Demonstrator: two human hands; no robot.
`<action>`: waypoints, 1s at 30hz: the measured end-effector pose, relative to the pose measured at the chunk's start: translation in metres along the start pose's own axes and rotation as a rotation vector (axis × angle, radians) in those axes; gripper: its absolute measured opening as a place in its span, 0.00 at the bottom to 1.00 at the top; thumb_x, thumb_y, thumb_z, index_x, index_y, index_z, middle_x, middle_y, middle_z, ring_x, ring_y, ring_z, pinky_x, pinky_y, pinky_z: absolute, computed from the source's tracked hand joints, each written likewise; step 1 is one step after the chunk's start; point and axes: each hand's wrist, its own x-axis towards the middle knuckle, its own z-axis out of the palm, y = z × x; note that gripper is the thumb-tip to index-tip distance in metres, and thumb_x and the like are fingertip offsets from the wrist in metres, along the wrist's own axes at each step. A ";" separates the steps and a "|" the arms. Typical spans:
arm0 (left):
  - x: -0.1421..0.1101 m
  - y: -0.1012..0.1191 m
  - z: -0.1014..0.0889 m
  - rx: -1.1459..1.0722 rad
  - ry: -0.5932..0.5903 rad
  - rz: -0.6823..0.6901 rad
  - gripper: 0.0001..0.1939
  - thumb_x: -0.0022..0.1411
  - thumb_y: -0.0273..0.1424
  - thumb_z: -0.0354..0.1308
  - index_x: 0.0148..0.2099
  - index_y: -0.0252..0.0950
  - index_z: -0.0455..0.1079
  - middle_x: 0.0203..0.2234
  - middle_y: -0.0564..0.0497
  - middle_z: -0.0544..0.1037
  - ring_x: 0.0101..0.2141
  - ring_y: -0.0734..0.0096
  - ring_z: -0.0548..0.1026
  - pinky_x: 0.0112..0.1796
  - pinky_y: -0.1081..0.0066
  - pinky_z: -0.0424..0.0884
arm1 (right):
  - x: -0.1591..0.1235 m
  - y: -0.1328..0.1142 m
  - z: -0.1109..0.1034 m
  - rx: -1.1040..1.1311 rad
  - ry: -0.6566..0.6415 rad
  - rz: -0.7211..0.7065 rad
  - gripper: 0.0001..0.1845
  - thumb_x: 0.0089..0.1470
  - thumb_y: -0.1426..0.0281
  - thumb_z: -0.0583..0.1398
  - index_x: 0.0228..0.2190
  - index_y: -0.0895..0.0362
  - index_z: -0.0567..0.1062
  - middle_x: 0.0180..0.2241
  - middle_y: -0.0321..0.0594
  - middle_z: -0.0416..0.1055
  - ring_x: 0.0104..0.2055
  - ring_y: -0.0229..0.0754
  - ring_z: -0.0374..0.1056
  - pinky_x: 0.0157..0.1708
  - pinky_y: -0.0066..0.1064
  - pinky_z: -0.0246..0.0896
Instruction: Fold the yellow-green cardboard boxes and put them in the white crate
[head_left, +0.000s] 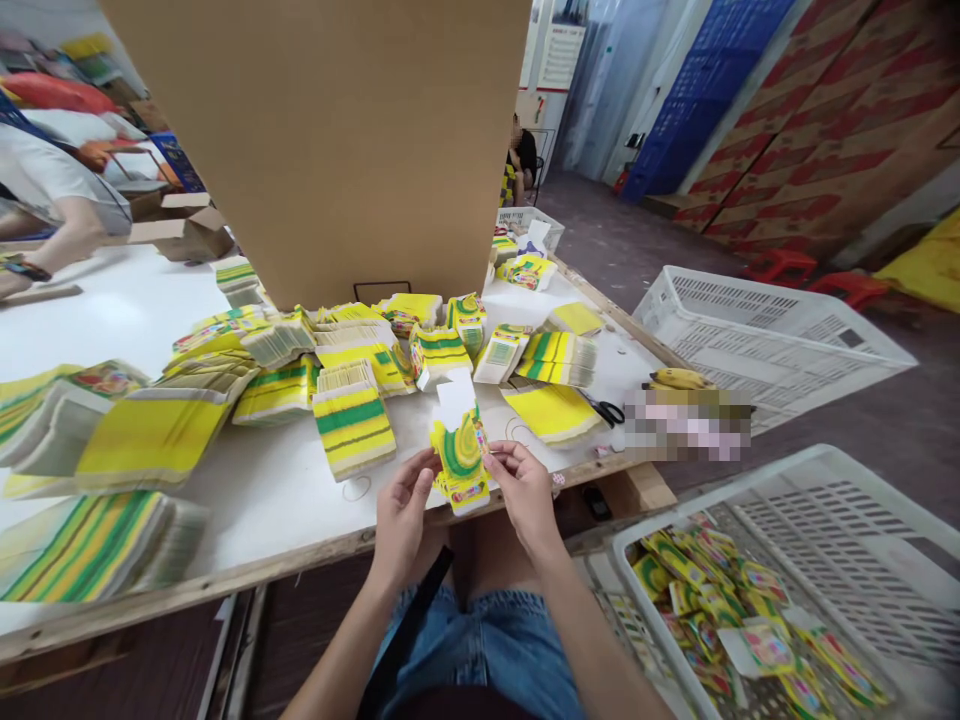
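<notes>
A small yellow and green printed card box, partly unfolded with a white flap standing up, is held between my two hands near the table's front edge. My left hand pinches its left side with the thumb and fingers. On the right side, the thumb and fingers of my right hand grip the box's edge. Just left of them stands a stack of flat yellow and green cartons. Beyond lie more carton bundles, and to the right a flat yellow bundle sits beside black-handled scissors.
A tall brown cardboard sheet stands across the table. At lower right, a white crate holds many folded yellow boxes. Another white crate stands behind it, near bananas. A co-worker's arm is at far left.
</notes>
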 end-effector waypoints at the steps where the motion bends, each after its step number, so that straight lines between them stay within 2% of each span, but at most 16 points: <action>1: 0.000 0.003 0.001 -0.120 -0.024 -0.051 0.20 0.59 0.41 0.61 0.50 0.35 0.73 0.47 0.43 0.79 0.49 0.57 0.76 0.53 0.59 0.68 | -0.004 -0.002 0.000 0.042 -0.025 0.015 0.20 0.49 0.54 0.63 0.35 0.57 0.72 0.29 0.42 0.77 0.32 0.44 0.74 0.36 0.36 0.70; 6: -0.004 0.014 0.010 -0.413 -0.253 -0.190 0.21 0.57 0.42 0.63 0.50 0.37 0.75 0.44 0.44 0.81 0.47 0.56 0.77 0.50 0.61 0.70 | -0.023 -0.009 0.003 0.325 -0.086 0.178 0.20 0.41 0.55 0.69 0.32 0.57 0.75 0.28 0.40 0.78 0.33 0.44 0.74 0.37 0.38 0.71; 9: -0.009 0.014 0.016 -0.474 -0.356 -0.226 0.24 0.57 0.43 0.63 0.52 0.37 0.74 0.44 0.42 0.81 0.48 0.53 0.77 0.50 0.59 0.71 | -0.029 -0.012 0.004 0.430 -0.108 0.244 0.20 0.38 0.57 0.71 0.30 0.57 0.76 0.28 0.40 0.78 0.34 0.44 0.74 0.36 0.36 0.70; 11: -0.012 0.013 0.018 -0.486 -0.382 -0.225 0.23 0.56 0.43 0.64 0.51 0.37 0.74 0.44 0.42 0.81 0.48 0.53 0.76 0.50 0.58 0.71 | -0.030 -0.013 0.004 0.441 -0.118 0.246 0.20 0.38 0.57 0.71 0.29 0.57 0.76 0.28 0.39 0.78 0.34 0.44 0.74 0.36 0.36 0.70; 17: -0.014 0.021 0.021 -0.511 -0.263 -0.241 0.20 0.56 0.38 0.65 0.49 0.36 0.74 0.38 0.45 0.82 0.42 0.57 0.79 0.45 0.62 0.74 | -0.035 -0.021 0.001 0.410 -0.130 0.212 0.18 0.42 0.57 0.70 0.29 0.57 0.78 0.28 0.39 0.78 0.34 0.43 0.73 0.40 0.35 0.68; 21: -0.013 0.021 0.023 -0.474 -0.201 -0.251 0.19 0.54 0.37 0.67 0.47 0.35 0.74 0.33 0.48 0.83 0.37 0.61 0.80 0.40 0.66 0.75 | -0.040 -0.022 -0.001 0.282 -0.147 0.169 0.18 0.45 0.57 0.69 0.32 0.59 0.78 0.29 0.40 0.77 0.33 0.42 0.72 0.37 0.33 0.67; 25: -0.011 0.013 0.023 -0.305 -0.146 -0.181 0.19 0.55 0.40 0.65 0.44 0.33 0.73 0.33 0.48 0.82 0.35 0.63 0.79 0.36 0.69 0.75 | -0.045 -0.016 0.004 0.210 -0.092 0.142 0.17 0.47 0.57 0.67 0.28 0.59 0.74 0.26 0.39 0.75 0.29 0.41 0.70 0.31 0.32 0.66; 27: -0.011 0.012 0.023 -0.220 -0.152 -0.141 0.19 0.57 0.40 0.63 0.47 0.34 0.69 0.34 0.48 0.81 0.36 0.64 0.79 0.35 0.71 0.74 | -0.046 -0.014 0.005 0.161 -0.060 0.119 0.16 0.49 0.57 0.66 0.27 0.58 0.71 0.25 0.38 0.74 0.28 0.41 0.69 0.30 0.31 0.66; 30: -0.014 0.016 0.020 -0.115 -0.169 -0.075 0.24 0.61 0.36 0.61 0.56 0.40 0.56 0.36 0.50 0.80 0.35 0.67 0.79 0.35 0.72 0.73 | -0.045 -0.016 0.003 0.042 -0.017 0.040 0.15 0.50 0.59 0.65 0.30 0.57 0.71 0.26 0.37 0.72 0.27 0.39 0.67 0.28 0.29 0.64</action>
